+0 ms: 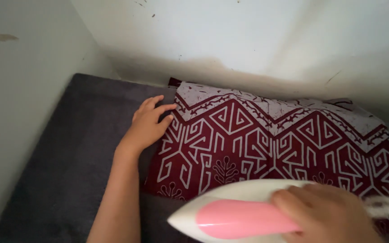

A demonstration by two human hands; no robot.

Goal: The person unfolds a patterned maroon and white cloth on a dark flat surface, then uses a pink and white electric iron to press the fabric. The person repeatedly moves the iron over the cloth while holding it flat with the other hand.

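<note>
The left hand (148,122) lies palm down in the centre-left of the frame, at the left edge of the patterned cloth (275,144). Its fingers are slightly spread and extended; the fingertips rest on the cloth edge, and the palm rests on the grey mat (68,153). The hand grips nothing.

The right hand (327,215) sits in the lower right of the frame. Its fingers are wrapped tightly around the pink handle (239,219) of the clothes iron (221,211). The iron has a white body and points its tip toward the lower centre-left. It sits over the lower edge of the cloth, though motion blur prevents confirmation of contact.

The cloth is dark red with white geometric motifs and a pale zigzag border along its upper edge. It is spread flat across the centre and right of the frame, on top of the grey mat.

The mat extends from the upper left to the lower left. White walls (248,40) with dark smudges enclose the area at the top and left.
</note>
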